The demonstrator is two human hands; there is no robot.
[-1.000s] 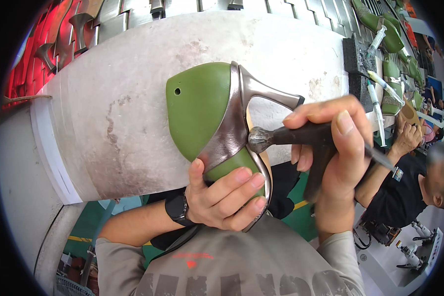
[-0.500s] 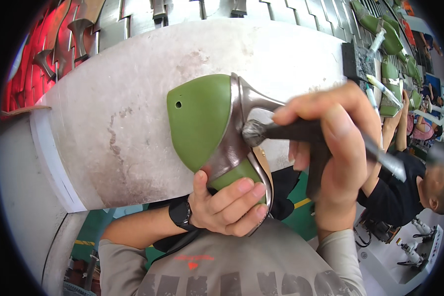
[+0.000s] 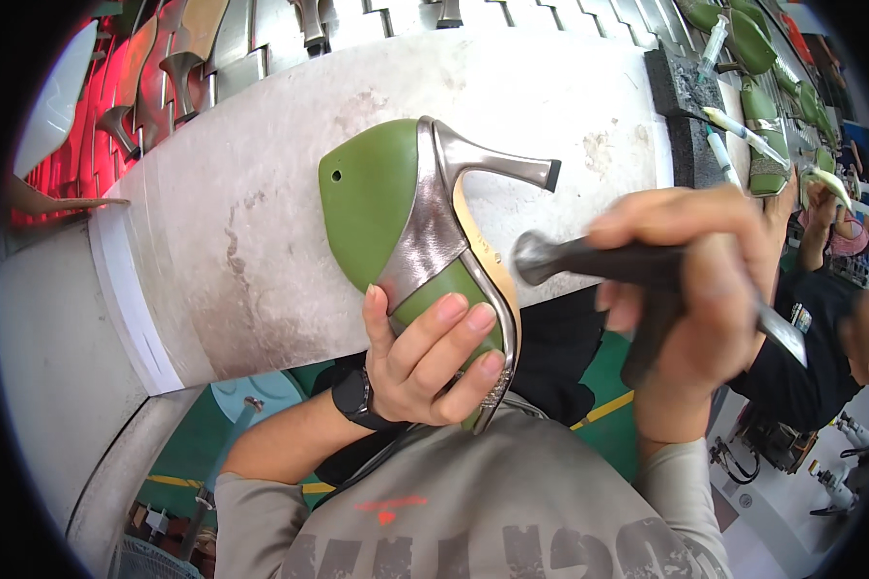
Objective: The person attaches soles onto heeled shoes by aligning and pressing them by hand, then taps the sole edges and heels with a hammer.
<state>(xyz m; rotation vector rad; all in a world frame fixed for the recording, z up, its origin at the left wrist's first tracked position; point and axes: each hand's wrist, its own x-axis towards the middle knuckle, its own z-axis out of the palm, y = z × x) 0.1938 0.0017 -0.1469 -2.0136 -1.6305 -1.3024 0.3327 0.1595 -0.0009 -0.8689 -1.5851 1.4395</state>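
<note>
A high-heeled shoe (image 3: 423, 232) with a bronze metallic upper sits on a green shoe last (image 3: 369, 207), which has a small round hole. Its slim heel (image 3: 502, 162) points right over the table, and the tan sole edge faces right. My left hand (image 3: 430, 362) wraps round the forepart near my body, fingers over the green last and the metallic edging. To the right, my right hand (image 3: 710, 275) grips a dark hammer (image 3: 628, 262), slightly blurred. The hammer's round face (image 3: 533, 259) is just right of the sole edge, apart from the shoe.
Under the shoe lies a stained pale tabletop (image 3: 270, 241). Beyond it, a slatted metal conveyor (image 3: 377, 24) carries several bronze heeled pieces, red-lit at the left. A black block (image 3: 681, 116), syringes (image 3: 748, 135) and green lasts (image 3: 768, 145) stand at the right, near a co-worker in black (image 3: 792, 338).
The hammer has moved from against the shoe's back, by the heel, to right of the sole. The shoe has shifted slightly left and away from me, and its whole heel now shows.
</note>
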